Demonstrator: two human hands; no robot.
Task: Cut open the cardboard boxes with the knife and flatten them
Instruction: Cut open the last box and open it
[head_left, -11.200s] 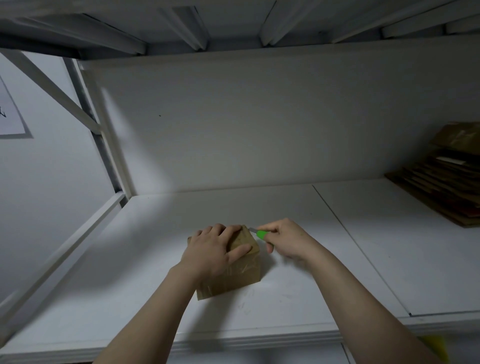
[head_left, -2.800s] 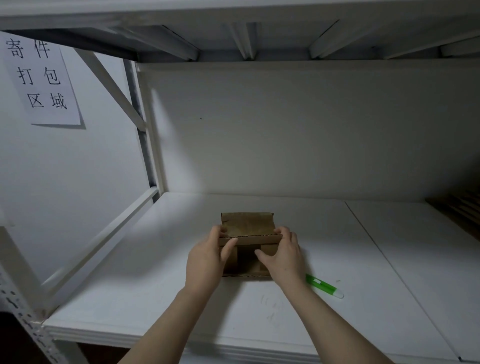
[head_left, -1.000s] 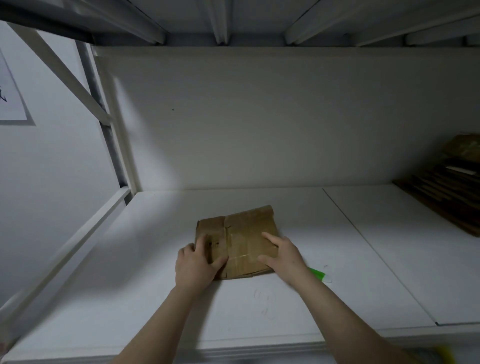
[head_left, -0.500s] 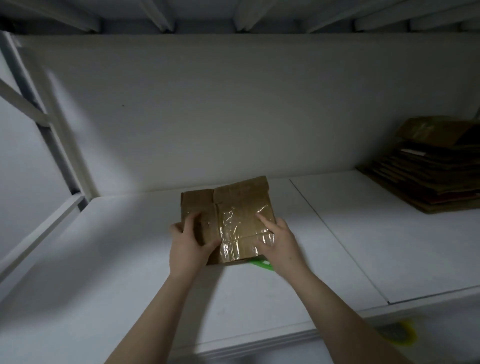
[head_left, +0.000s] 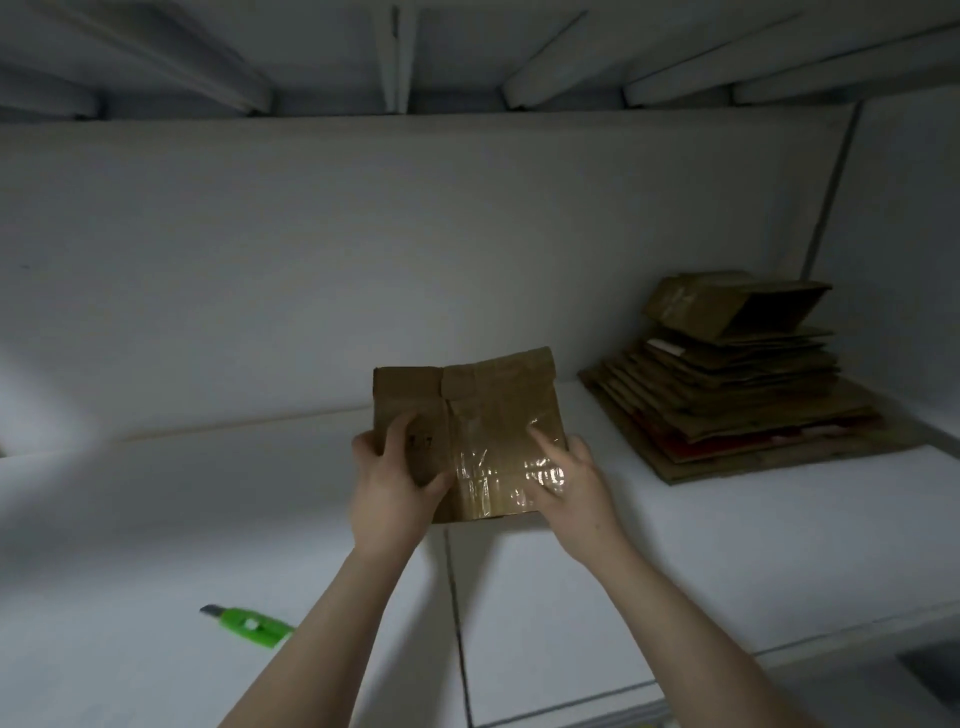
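Note:
A flattened brown cardboard box (head_left: 488, 410) with shiny clear tape on it is held above the white shelf, tilted up toward me. My left hand (head_left: 387, 486) grips its lower left edge, thumb on the front face. My right hand (head_left: 569, 480) holds its lower right corner, index finger stretched over the taped face. The green utility knife (head_left: 249, 626) lies on the shelf at the lower left, apart from both hands.
A stack of flattened cardboard boxes (head_left: 737, 395) sits at the back right of the white shelf (head_left: 675, 571), with a half-collapsed box on top. The shelf's back wall is behind, the upper shelf's ribs overhead. A seam runs between two shelf panels under my hands.
Both hands have lifted the flattened box off the shelf and carried it right, toward the stack. The knife, earlier under the box's edge, now lies uncovered to the left.

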